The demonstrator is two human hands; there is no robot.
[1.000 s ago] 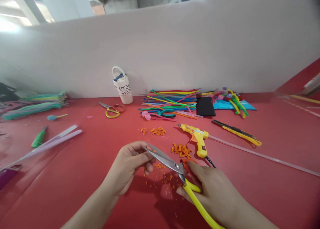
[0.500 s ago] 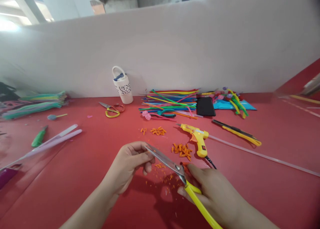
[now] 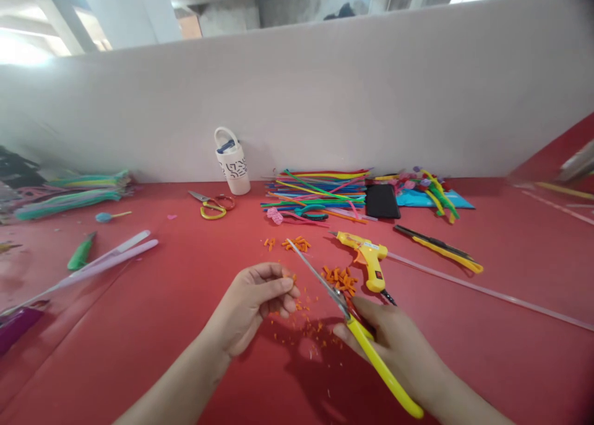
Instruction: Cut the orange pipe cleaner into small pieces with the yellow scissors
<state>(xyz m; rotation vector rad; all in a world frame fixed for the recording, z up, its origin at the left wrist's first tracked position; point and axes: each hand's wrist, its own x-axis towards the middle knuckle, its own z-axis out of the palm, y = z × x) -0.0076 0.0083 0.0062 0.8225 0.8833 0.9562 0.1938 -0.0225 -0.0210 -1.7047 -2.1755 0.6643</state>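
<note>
My right hand [image 3: 394,351] grips yellow-handled scissors [image 3: 343,313]; their closed blades point up and to the left over the red table [image 3: 176,326]. My left hand [image 3: 260,304] hovers just left of the blades, fingers pinched together on something tiny that I cannot make out. Fine orange crumbs [image 3: 310,332] lie scattered under both hands. Small piles of cut orange pieces [image 3: 341,279] and orange pieces [image 3: 297,244] sit just beyond the scissors.
A yellow glue gun [image 3: 366,261] lies right of the piles, with a utility knife [image 3: 440,248] further right. Coloured pipe cleaners [image 3: 320,193], a black phone [image 3: 381,200], a white cup [image 3: 232,162] and a second pair of scissors [image 3: 211,205] line the back. Green tools lie left.
The scissor blades have swung away from my left fingertips and now point further up and away. My left hand has shifted slightly right, still pinched.
</note>
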